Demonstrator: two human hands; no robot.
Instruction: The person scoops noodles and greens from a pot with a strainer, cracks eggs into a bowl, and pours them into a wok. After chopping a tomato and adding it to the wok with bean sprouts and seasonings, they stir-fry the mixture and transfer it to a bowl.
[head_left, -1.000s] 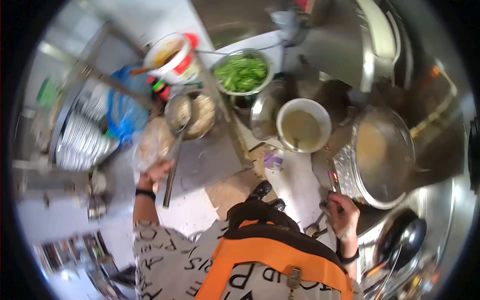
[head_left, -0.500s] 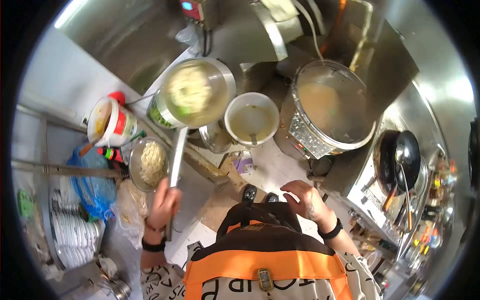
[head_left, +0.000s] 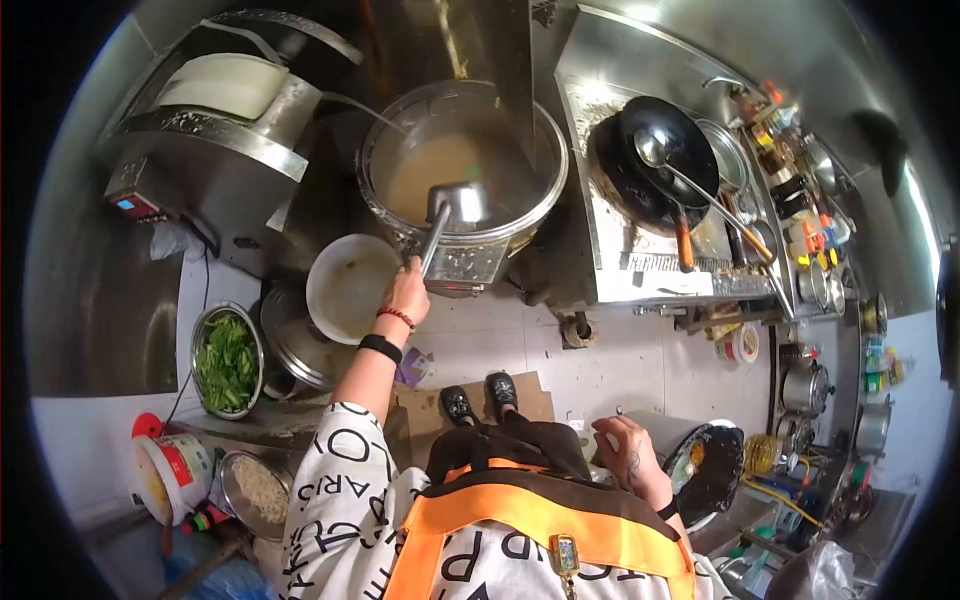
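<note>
My left hand (head_left: 405, 293) grips the handle of a metal strainer ladle (head_left: 452, 208), whose round bowl hangs over the rim of a large steel pot (head_left: 545, 190) full of cloudy broth. A white bucket (head_left: 345, 288) with pale liquid stands just left of that hand. My right hand (head_left: 626, 451) hovers low by my waist with fingers spread and nothing in it, next to a black bowl (head_left: 712, 472) that holds some food.
A black wok with a ladle (head_left: 655, 165) sits on the steel stove to the right, beside several condiment jars (head_left: 800, 230). A bowl of green vegetables (head_left: 227, 362), a bowl of noodles (head_left: 258, 490) and a red and white tub (head_left: 165, 470) lie at the left.
The view swung right. My left hand carried the ladle from the noodle bowl side up to the broth pot. My right hand dropped near the black bowl.
</note>
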